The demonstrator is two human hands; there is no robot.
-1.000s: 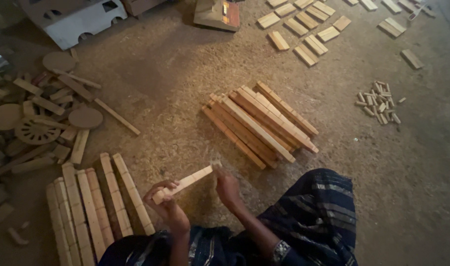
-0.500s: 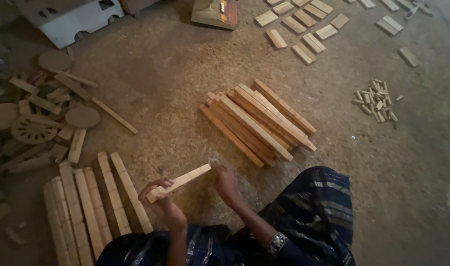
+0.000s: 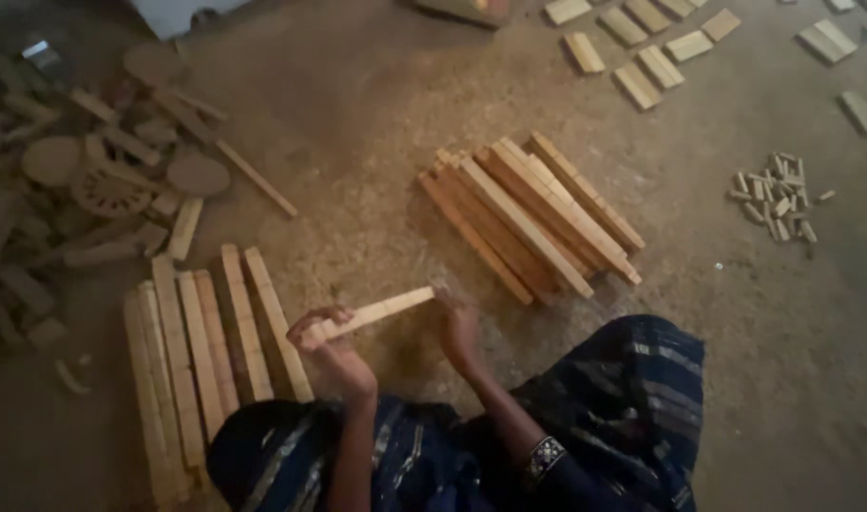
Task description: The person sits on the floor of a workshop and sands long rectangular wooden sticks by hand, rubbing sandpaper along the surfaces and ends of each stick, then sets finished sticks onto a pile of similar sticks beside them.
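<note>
— Wooden, pale and flat: we are holding one long thin strip (image 3: 374, 312) between both hands, above the sawdust-strewn floor (image 3: 376, 190), just ahead of our lap.

— Which way is it lying?

— Its long axis is running left to right, climbing slightly rightward. Our left hand (image 3: 331, 343) is gripping the lower end, fingers clamped; our right hand (image 3: 457, 322) is touching the higher end, though we cannot tell whether its fingers are closing.
</note>
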